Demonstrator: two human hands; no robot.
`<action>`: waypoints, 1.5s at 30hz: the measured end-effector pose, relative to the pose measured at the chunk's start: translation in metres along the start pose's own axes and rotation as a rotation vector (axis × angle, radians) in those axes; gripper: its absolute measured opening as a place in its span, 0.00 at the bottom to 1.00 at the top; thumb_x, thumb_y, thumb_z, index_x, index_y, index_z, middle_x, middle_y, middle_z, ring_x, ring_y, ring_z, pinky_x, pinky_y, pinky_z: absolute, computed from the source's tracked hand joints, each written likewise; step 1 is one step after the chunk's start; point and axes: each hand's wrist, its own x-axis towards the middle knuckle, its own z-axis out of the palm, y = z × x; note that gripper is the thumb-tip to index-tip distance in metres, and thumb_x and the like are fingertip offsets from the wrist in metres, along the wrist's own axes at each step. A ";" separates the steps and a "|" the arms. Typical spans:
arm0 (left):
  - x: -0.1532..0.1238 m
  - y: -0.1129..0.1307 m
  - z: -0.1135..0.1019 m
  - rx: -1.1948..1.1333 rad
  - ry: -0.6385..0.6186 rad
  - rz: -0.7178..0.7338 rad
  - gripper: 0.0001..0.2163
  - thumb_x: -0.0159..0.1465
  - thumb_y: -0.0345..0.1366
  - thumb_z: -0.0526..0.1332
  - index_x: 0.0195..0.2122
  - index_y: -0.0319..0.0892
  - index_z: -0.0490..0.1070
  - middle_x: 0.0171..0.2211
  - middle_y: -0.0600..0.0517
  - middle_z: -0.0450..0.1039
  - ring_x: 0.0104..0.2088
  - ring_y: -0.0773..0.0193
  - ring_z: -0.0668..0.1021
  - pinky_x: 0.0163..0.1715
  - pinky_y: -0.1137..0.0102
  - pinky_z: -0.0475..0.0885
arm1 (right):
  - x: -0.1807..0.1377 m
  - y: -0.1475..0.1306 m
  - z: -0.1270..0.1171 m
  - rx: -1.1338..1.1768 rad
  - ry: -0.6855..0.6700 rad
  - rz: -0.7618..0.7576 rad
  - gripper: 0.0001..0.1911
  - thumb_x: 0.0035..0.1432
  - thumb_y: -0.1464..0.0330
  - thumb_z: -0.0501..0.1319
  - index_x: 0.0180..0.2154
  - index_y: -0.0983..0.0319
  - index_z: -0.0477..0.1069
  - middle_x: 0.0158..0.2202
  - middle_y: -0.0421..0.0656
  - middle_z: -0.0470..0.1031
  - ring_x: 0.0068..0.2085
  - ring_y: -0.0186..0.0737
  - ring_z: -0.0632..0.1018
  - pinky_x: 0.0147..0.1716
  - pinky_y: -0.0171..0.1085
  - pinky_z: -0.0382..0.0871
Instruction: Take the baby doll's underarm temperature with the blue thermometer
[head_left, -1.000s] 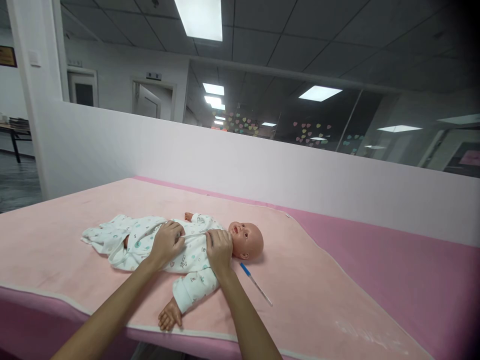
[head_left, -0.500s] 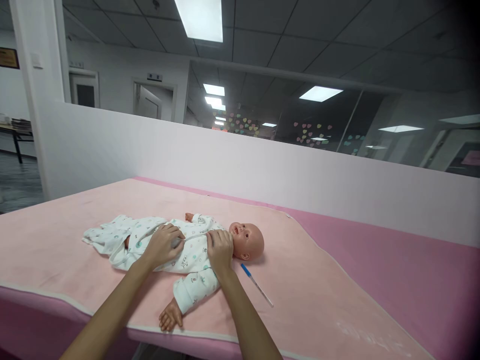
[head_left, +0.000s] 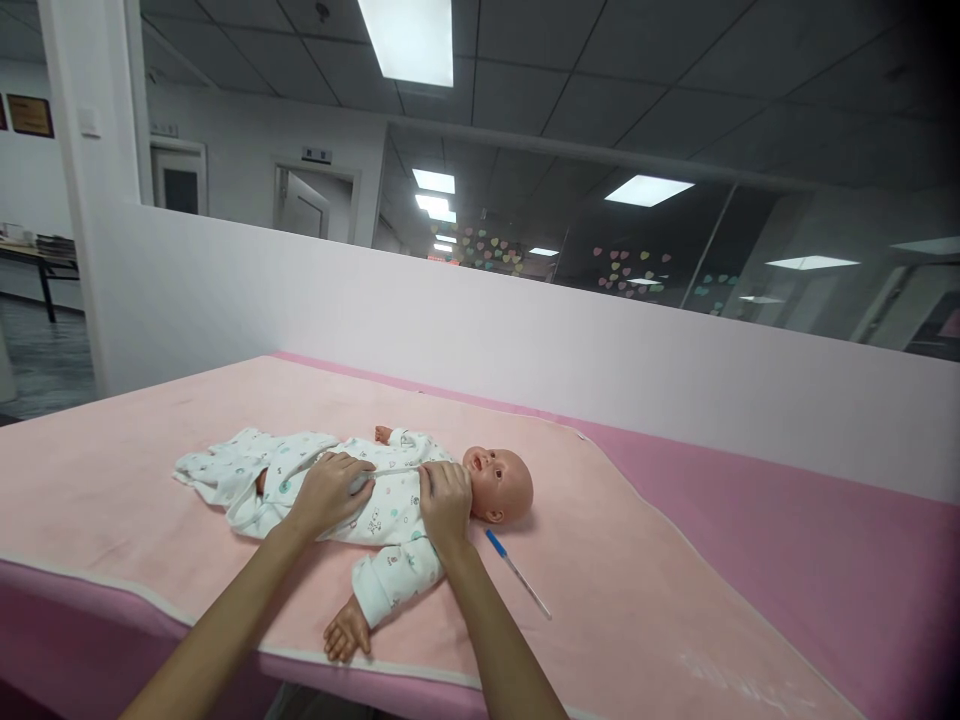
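Note:
A baby doll (head_left: 501, 485) in a white printed romper (head_left: 390, 515) lies on its back, head to the right. My left hand (head_left: 334, 492) rests on the doll's belly, fingers curled around the small pale rounded case of a tape measure (head_left: 360, 484). From there a narrow white strip runs across the chest to my right hand (head_left: 445, 500). That hand lies near the doll's neck, fingers bent and pinching the strip's end, which they partly hide. Beside the doll's shoulder is a thin clear stick with a blue end (head_left: 496, 543), perhaps a thermometer.
A pale pink mat (head_left: 637, 600) covers the table, with darker pink padding (head_left: 825, 520) at the right. Behind stands a low white wall (head_left: 525, 330) below glass panels. The doll's near arm (head_left: 397, 580) reaches toward the table's front edge.
The whole view has shifted slightly, so everything sits a little further right. Both hands keep their places on the doll, with the strip still stretched between them.

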 end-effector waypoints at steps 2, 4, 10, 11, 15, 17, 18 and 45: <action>0.000 0.000 0.001 0.029 0.011 -0.011 0.09 0.58 0.35 0.54 0.35 0.43 0.72 0.30 0.51 0.76 0.34 0.60 0.75 0.42 0.63 0.64 | 0.000 -0.001 -0.001 0.010 0.001 0.004 0.10 0.61 0.70 0.50 0.29 0.62 0.68 0.26 0.41 0.70 0.32 0.37 0.68 0.37 0.37 0.57; 0.000 0.000 0.002 0.058 0.017 -0.018 0.09 0.58 0.35 0.53 0.34 0.43 0.72 0.30 0.50 0.75 0.34 0.60 0.75 0.41 0.63 0.64 | 0.000 -0.001 -0.001 0.019 0.000 0.013 0.10 0.61 0.70 0.51 0.29 0.62 0.67 0.27 0.40 0.70 0.32 0.36 0.68 0.37 0.36 0.57; 0.000 0.000 0.003 0.067 0.043 -0.010 0.09 0.60 0.35 0.53 0.34 0.43 0.72 0.29 0.50 0.75 0.33 0.60 0.75 0.40 0.65 0.64 | 0.000 -0.001 -0.001 0.012 -0.002 0.018 0.10 0.61 0.69 0.50 0.29 0.62 0.67 0.27 0.41 0.70 0.32 0.36 0.68 0.38 0.36 0.57; 0.000 -0.001 0.003 0.067 0.044 -0.007 0.09 0.60 0.35 0.53 0.34 0.43 0.73 0.29 0.50 0.75 0.33 0.61 0.75 0.40 0.65 0.64 | 0.000 -0.001 0.000 0.009 -0.003 0.020 0.10 0.61 0.69 0.50 0.29 0.62 0.67 0.27 0.41 0.70 0.32 0.36 0.68 0.38 0.36 0.57; -0.001 -0.003 0.005 0.078 0.039 -0.005 0.10 0.62 0.35 0.52 0.34 0.43 0.73 0.30 0.51 0.76 0.33 0.61 0.75 0.39 0.65 0.63 | -0.001 -0.001 0.000 0.002 -0.009 0.026 0.11 0.61 0.69 0.50 0.29 0.62 0.68 0.27 0.41 0.70 0.33 0.36 0.68 0.38 0.36 0.56; -0.001 -0.003 0.005 0.086 0.039 -0.016 0.11 0.62 0.35 0.51 0.34 0.43 0.73 0.29 0.51 0.76 0.33 0.61 0.75 0.39 0.65 0.63 | 0.000 -0.001 0.000 0.006 -0.007 0.025 0.11 0.61 0.69 0.50 0.30 0.62 0.68 0.27 0.41 0.70 0.33 0.36 0.68 0.38 0.36 0.56; 0.000 -0.003 0.005 0.089 0.039 -0.021 0.11 0.63 0.35 0.51 0.34 0.43 0.73 0.29 0.51 0.76 0.32 0.61 0.75 0.39 0.65 0.63 | 0.000 -0.001 0.000 0.009 -0.005 0.024 0.11 0.61 0.69 0.50 0.30 0.62 0.68 0.27 0.41 0.70 0.33 0.36 0.68 0.38 0.36 0.56; 0.074 0.028 -0.004 -0.545 0.190 -0.262 0.10 0.62 0.39 0.50 0.41 0.44 0.65 0.28 0.53 0.72 0.32 0.64 0.74 0.32 0.71 0.66 | -0.017 0.020 -0.101 -0.039 0.105 0.304 0.11 0.59 0.68 0.49 0.29 0.62 0.67 0.27 0.43 0.72 0.31 0.38 0.72 0.31 0.35 0.64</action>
